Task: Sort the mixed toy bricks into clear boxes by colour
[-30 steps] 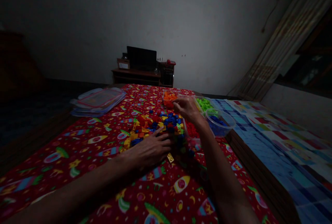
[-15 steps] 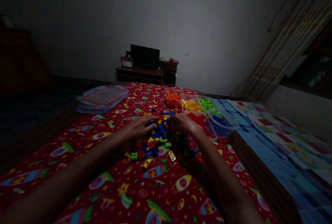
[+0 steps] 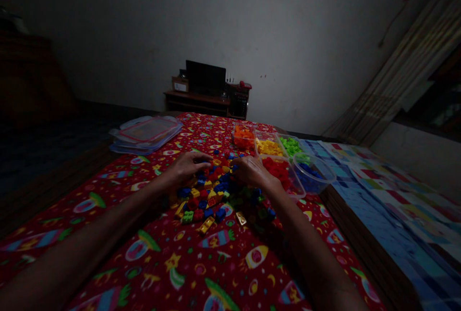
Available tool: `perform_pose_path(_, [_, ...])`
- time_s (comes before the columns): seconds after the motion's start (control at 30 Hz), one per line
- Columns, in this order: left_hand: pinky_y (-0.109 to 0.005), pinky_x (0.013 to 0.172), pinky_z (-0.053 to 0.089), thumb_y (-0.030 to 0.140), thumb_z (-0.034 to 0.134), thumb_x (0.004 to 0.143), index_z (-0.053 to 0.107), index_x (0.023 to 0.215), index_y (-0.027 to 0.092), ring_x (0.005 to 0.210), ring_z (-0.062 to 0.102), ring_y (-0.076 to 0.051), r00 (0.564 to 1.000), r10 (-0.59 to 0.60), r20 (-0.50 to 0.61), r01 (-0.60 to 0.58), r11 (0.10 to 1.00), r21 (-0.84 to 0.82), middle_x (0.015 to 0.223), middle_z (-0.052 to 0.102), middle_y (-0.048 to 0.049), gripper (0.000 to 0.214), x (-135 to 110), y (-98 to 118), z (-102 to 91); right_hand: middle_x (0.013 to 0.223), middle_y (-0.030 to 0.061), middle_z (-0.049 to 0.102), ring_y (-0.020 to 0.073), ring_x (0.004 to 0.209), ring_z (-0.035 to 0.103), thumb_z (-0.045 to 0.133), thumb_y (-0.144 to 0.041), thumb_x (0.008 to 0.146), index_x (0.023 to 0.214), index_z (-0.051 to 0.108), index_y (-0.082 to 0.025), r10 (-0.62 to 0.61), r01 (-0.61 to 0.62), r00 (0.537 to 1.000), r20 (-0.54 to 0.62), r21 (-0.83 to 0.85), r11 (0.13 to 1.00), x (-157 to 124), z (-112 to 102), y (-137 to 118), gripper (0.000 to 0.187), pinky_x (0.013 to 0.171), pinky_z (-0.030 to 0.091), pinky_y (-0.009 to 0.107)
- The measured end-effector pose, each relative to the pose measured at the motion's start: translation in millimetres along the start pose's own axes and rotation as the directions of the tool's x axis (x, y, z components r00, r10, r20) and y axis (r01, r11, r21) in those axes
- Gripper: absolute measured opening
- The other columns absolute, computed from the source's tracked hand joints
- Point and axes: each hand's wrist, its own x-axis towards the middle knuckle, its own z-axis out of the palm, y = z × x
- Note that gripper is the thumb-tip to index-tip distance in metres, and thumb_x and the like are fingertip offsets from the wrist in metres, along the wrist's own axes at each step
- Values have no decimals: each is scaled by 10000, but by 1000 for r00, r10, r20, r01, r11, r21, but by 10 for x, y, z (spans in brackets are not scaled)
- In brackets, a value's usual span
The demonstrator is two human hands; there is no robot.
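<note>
We find a mixed pile of toy bricks (image 3: 212, 193) spread loosely at the centre of the frame on the cloth-covered tabletop (image 3: 194, 279), with a green brick (image 3: 188, 217) and a yellow brick (image 3: 207, 225) at its near edge and a pale yellow brick (image 3: 241, 218) just to the right of these. We judge the bricks light, stiff plastic, hard to damage and a little slick on their smooth faces; each is best taken by two opposite side walls between thumb and forefinger, clear of the studs. The left hand (image 3: 189, 166) is over the far left of the pile; its grip stands parted, thumb below the forefinger, with bricks directly beneath and to the right of it. The right hand (image 3: 249, 170) is at the pile's far right side, fingers curled downward; bricks lie below and left of its grip, but shadow prevents us from telling whether it encloses one. Right of centre we note clear containers of orange bricks (image 3: 244, 138), yellow bricks (image 3: 269, 148), green bricks (image 3: 290, 146) and red bricks (image 3: 276, 170), and a round tub (image 3: 320, 185) containing blue bricks (image 3: 309, 170).
</note>
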Motion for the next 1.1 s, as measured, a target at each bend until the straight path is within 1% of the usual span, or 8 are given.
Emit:
perform_pose_path(0.23, [-303, 782, 522, 563, 621, 631, 726, 970, 194, 880, 667, -234, 991, 29, 132, -36, 998, 56, 966, 742, -41, 512, -46, 175, -172, 1017, 102, 674, 199, 933, 610, 534, -245, 855, 1129, 625, -188, -107, 118, 981, 159, -60, 991, -3, 122, -283, 294, 738, 410, 260])
perform_pose_path(0.43, [-253, 753, 501, 344, 601, 691, 716, 996, 236, 876, 667, -208, 929, 93, 360, -205, 935, 289, 954, 741, -15, 343, -139, 278, -259, 954, 94, 680, 177, 893, 605, 515, -184, 833, 1048, 648, -155, -61, 62, 997, 39, -38, 997, -22, 43, -273, 254, 716, 384, 241])
perform_pose_path(0.53, [-239, 763, 492, 330, 613, 704, 707, 1005, 254, 924, 657, -207, 912, 139, 386, -264, 919, 292, 997, 733, -9, 324, -184, 304, -267, 903, 79, 686, 159, 823, 608, 507, -218, 851, 983, 662, -151, -42, 42, 997, 61, 13, 999, -50, -100, -274, 214, 674, 376, 230])
perform_pose_path(0.63, [-240, 796, 480, 308, 635, 707, 695, 1024, 249, 948, 651, -208, 905, 150, 399, -284, 910, 302, 1019, 722, -14, 327, -205, 301, -254, 960, 89, 684, 178, 857, 617, 553, -272, 839, 1006, 661, -159, -48, 49, 983, 174, 0, 999, -90, -165, -329, 228, 677, 391, 236])
perform_pose_path(0.73, [-243, 828, 469, 286, 663, 700, 676, 1055, 243, 968, 642, -207, 879, 159, 449, -328, 885, 330, 1047, 705, -24, 358, -219, 288, -208, 1053, 116, 664, 224, 967, 608, 583, -248, 808, 1100, 630, -159, -46, 69, 967, 250, -84, 994, -126, -92, -418, 309, 734, 421, 269])
perform_pose_path(0.8, [-245, 831, 467, 271, 661, 710, 666, 1061, 240, 966, 636, -204, 852, 184, 490, -381, 859, 341, 1046, 696, -30, 353, -241, 286, -153, 1081, 132, 650, 233, 1015, 592, 543, -189, 818, 1129, 613, -146, -58, 86, 973, 225, -116, 990, -147, -12, -470, 322, 786, 429, 292])
perform_pose_path(0.93, [-252, 788, 476, 258, 605, 764, 663, 975, 212, 908, 621, -195, 834, 261, 486, -462, 811, 358, 996, 657, -51, 224, -326, 298, 25, 1062, 126, 648, 213, 1012, 580, 504, -150, 842, 1081, 623, -152, -91, 107, 986, 142, -108, 988, -173, 76, -494, 267, 854, 420, 304])
perform_pose_path(1.1, [-289, 785, 477, 273, 521, 831, 626, 929, 178, 866, 591, -193, 869, 346, 354, -471, 797, 377, 967, 601, -75, 173, -377, 247, 256, 1059, 139, 643, 208, 1006, 573, 544, -180, 840, 1055, 619, -119, -107, 113, 986, 126, -46, 993, -129, 75, -413, 236, 863, 408, 296])
